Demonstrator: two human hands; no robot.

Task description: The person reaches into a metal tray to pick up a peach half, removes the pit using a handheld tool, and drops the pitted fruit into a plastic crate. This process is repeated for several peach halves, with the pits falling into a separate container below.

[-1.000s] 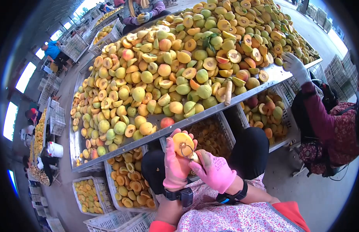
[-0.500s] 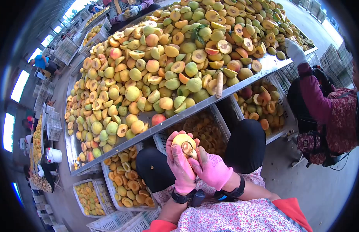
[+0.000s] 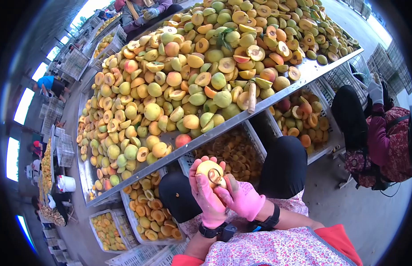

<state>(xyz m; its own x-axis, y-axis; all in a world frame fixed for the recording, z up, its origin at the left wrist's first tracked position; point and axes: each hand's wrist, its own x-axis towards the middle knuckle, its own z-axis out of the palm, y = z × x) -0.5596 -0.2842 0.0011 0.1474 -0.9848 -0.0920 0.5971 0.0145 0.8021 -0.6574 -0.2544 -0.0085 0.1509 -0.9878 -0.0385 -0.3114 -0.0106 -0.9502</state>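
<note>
Peach half (image 3: 209,170), cut face up, sits cupped in the left hand (image 3: 206,195) just above the person's lap. The pink-gloved fingers wrap round the back of it, closed enough to cradle it firmly. The right hand (image 3: 240,197), also in a pink glove, is curled shut on a small pitting tool (image 3: 215,176) whose looped tip lies on the cut face at the stone. To my eye this is the coring step, with the stone not yet out. The next move calls for a tight scooping turn of the loop under the pit while the left fingers brace the fruit, and care not to gouge the flesh or slip toward the thumb.

Just beyond the knees, under the table edge, stand white plastic crates: one holds brownish pits and scraps (image 3: 235,153), and one to the left holds finished orange halves (image 3: 148,213). A third crate to the right (image 3: 303,119) holds mixed peaches. Above them runs the long metal table (image 3: 312,73), heaped with whole and halved peaches (image 3: 179,88), green, yellow and blushed. A wooden-handled tool (image 3: 251,97) lies at its near edge. At the right a seated co-worker in a patterned purple top (image 3: 388,142) raises a gloved hand. Further back, more workers and stacked crates (image 3: 75,62) line the hall.
</note>
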